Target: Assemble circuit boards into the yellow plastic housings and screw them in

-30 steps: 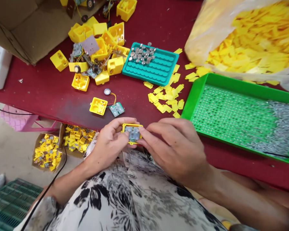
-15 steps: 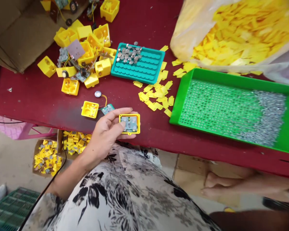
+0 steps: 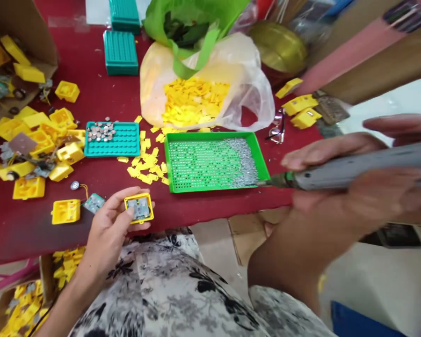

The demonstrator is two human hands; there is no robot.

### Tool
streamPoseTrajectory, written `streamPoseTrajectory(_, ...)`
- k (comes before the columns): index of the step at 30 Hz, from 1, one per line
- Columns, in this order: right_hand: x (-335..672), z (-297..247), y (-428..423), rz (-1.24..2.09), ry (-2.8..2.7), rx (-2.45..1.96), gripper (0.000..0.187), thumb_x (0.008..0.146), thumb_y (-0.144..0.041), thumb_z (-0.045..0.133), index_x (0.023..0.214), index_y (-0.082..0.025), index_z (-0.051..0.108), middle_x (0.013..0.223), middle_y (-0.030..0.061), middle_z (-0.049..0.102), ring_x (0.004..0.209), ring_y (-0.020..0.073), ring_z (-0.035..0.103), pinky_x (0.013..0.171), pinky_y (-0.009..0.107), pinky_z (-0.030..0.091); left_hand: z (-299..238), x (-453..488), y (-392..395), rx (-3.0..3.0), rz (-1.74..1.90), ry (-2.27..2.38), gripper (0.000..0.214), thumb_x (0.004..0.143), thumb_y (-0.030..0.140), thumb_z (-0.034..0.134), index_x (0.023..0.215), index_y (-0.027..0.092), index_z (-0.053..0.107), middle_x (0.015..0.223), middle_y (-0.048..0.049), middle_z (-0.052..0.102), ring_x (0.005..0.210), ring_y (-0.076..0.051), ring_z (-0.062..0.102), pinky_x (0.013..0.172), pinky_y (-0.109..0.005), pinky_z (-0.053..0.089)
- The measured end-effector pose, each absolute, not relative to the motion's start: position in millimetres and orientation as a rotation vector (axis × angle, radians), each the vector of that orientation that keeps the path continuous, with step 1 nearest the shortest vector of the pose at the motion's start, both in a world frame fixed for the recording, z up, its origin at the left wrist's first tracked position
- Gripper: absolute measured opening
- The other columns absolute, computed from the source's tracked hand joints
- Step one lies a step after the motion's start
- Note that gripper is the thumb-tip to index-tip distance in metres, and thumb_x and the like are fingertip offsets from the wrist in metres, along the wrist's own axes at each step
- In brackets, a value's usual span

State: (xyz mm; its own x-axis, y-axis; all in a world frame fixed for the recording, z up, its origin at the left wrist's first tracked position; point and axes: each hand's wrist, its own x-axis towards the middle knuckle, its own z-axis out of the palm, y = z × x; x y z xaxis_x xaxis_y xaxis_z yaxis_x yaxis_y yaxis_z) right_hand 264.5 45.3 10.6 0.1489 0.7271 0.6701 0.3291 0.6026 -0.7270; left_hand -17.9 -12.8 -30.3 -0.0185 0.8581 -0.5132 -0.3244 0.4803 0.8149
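Note:
My left hand (image 3: pixel 107 229) is shut on a square yellow plastic housing (image 3: pixel 139 220), with a circuit board (image 3: pixel 139 208) seated inside it and my thumb on its edge. Far to the right, my right hand (image 3: pixel 358 187) grips a grey electric screwdriver (image 3: pixel 354 168) with a green collar. Its thin metal bit points left and ends close to the right rim of a green perforated tray (image 3: pixel 214 135). That tray holds a drift of tiny silver screws at its right end.
On the red table are a teal tray (image 3: pixel 124 145) with metal discs, a plastic bag (image 3: pixel 245 84) of yellow tags, loose yellow housings (image 3: pixel 66 211), a wired small board (image 3: pixel 94 203), and glasses (image 3: pixel 277 126). A box (image 3: pixel 7 304) of yellow parts sits below the table edge.
The view has swung and widened. My right hand has left the housing and come back from the right holding the screwdriver. My left hand still holds the housing.

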Motion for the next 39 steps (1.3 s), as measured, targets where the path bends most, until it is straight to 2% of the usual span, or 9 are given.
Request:
streamPoseTrajectory(2, 246, 3, 75, 0.243, -1.311, -0.792, 0.02, 0.089, -0.039, 0.066, 0.107, -0.03, 0.071, 0.095, -0.0024, 0.058, 0.062, 0.0053, 0.058, 0.055, 0.023, 0.047, -30, -16, -11, 0.555, 1.011, 1.265, 0.033, 0.085, 0.034, 0.07, 0.116, 0.025, 0.067, 0.125, -0.0059, 0.069, 0.097, -0.019, 0.071, 0.068, -0.025, 0.062)
streamPoseTrajectory(6, 225, 0, 90, 0.108, -1.215, -0.816, 0.017, 0.083, -0.019, 0.074, 0.096, -0.024, 0.065, 0.105, -0.0037, 0.064, 0.065, 0.0061, 0.064, 0.059, 0.026, 0.049, -29, -12, -7, 0.559, 1.009, 1.265, 0.036, 0.084, 0.034, 0.07, 0.119, 0.024, 0.067, 0.128, -0.0085, 0.067, 0.101, -0.021, 0.07, 0.067, -0.025, 0.062)
streamPoseTrajectory(9, 218, -2, 90, 0.22, -1.154, -0.816, 0.026, 0.081, -0.029, 0.077, 0.095, -0.019, 0.059, 0.091, 0.0012, 0.066, 0.053, 0.0071, 0.057, 0.048, 0.026, 0.046, -29, -8, -4, 0.554, 1.002, 1.265, 0.036, 0.083, 0.034, 0.072, 0.117, 0.023, 0.067, 0.126, -0.0087, 0.068, 0.099, -0.021, 0.07, 0.067, -0.025, 0.062)
streamPoseTrajectory(13, 209, -21, 94, 0.278, -1.236, -0.819, 0.037, 0.085, -0.051, 0.068, 0.098, -0.019, 0.053, 0.055, -0.0048, 0.05, 0.04, 0.0107, 0.044, 0.037, 0.027, 0.037, -27, -5, 1, 0.54, 0.978, 1.237, 0.031, 0.084, 0.032, 0.072, 0.114, 0.026, 0.069, 0.122, -0.0051, 0.07, 0.096, -0.018, 0.07, 0.068, -0.023, 0.062)
streamPoseTrajectory(17, 203, -42, 96, 0.201, -1.379, -1.034, 0.033, 0.096, -0.056, 0.046, 0.102, -0.024, 0.045, 0.06, -0.0029, 0.045, 0.043, 0.0125, 0.044, 0.039, 0.029, 0.042, -25, -4, 2, 0.535, 0.965, 1.247, 0.032, 0.083, 0.033, 0.072, 0.114, 0.025, 0.069, 0.117, -0.006, 0.071, 0.096, -0.02, 0.07, 0.065, -0.023, 0.061)
streamPoseTrajectory(23, 201, -51, 100, 0.033, -1.461, -1.08, 0.036, 0.099, -0.056, 0.034, 0.118, -0.027, 0.044, 0.061, -0.0034, 0.038, 0.039, 0.0141, 0.04, 0.037, 0.031, 0.039, -23, -4, 2, 0.529, 0.964, 1.281, 0.033, 0.083, 0.034, 0.072, 0.114, 0.024, 0.069, 0.117, -0.0061, 0.071, 0.093, -0.019, 0.071, 0.066, -0.024, 0.062)
streamPoseTrajectory(29, 203, -53, 101, 0.129, -1.415, -0.912, 0.023, 0.099, -0.044, 0.044, 0.113, -0.027, 0.053, 0.062, -0.003, 0.039, 0.04, 0.0132, 0.04, 0.038, 0.029, 0.036, -22, -3, 3, 0.523, 0.951, 1.266, 0.031, 0.084, 0.033, 0.071, 0.114, 0.024, 0.068, 0.127, -0.0067, 0.068, 0.096, -0.019, 0.07, 0.066, -0.022, 0.061)
streamPoseTrajectory(32, 204, -55, 101, 0.1, -1.435, -0.942, 0.026, 0.1, -0.045, 0.041, 0.117, -0.028, 0.051, 0.061, -0.0031, 0.04, 0.04, 0.014, 0.04, 0.039, 0.03, 0.035, -21, -3, 3, 0.527, 0.944, 1.272, 0.031, 0.085, 0.033, 0.07, 0.115, 0.024, 0.068, 0.127, -0.0065, 0.068, 0.096, -0.019, 0.07, 0.066, -0.023, 0.061)
streamPoseTrajectory(39, 202, -52, 101, 0.155, -1.396, -0.9, 0.022, 0.098, -0.045, 0.049, 0.106, -0.025, 0.051, 0.06, -0.0035, 0.041, 0.04, 0.0114, 0.04, 0.038, 0.028, 0.037, -22, -5, 1, 0.519, 0.954, 1.266, 0.031, 0.085, 0.033, 0.07, 0.115, 0.025, 0.068, 0.126, -0.0057, 0.069, 0.095, -0.019, 0.071, 0.068, -0.024, 0.061)
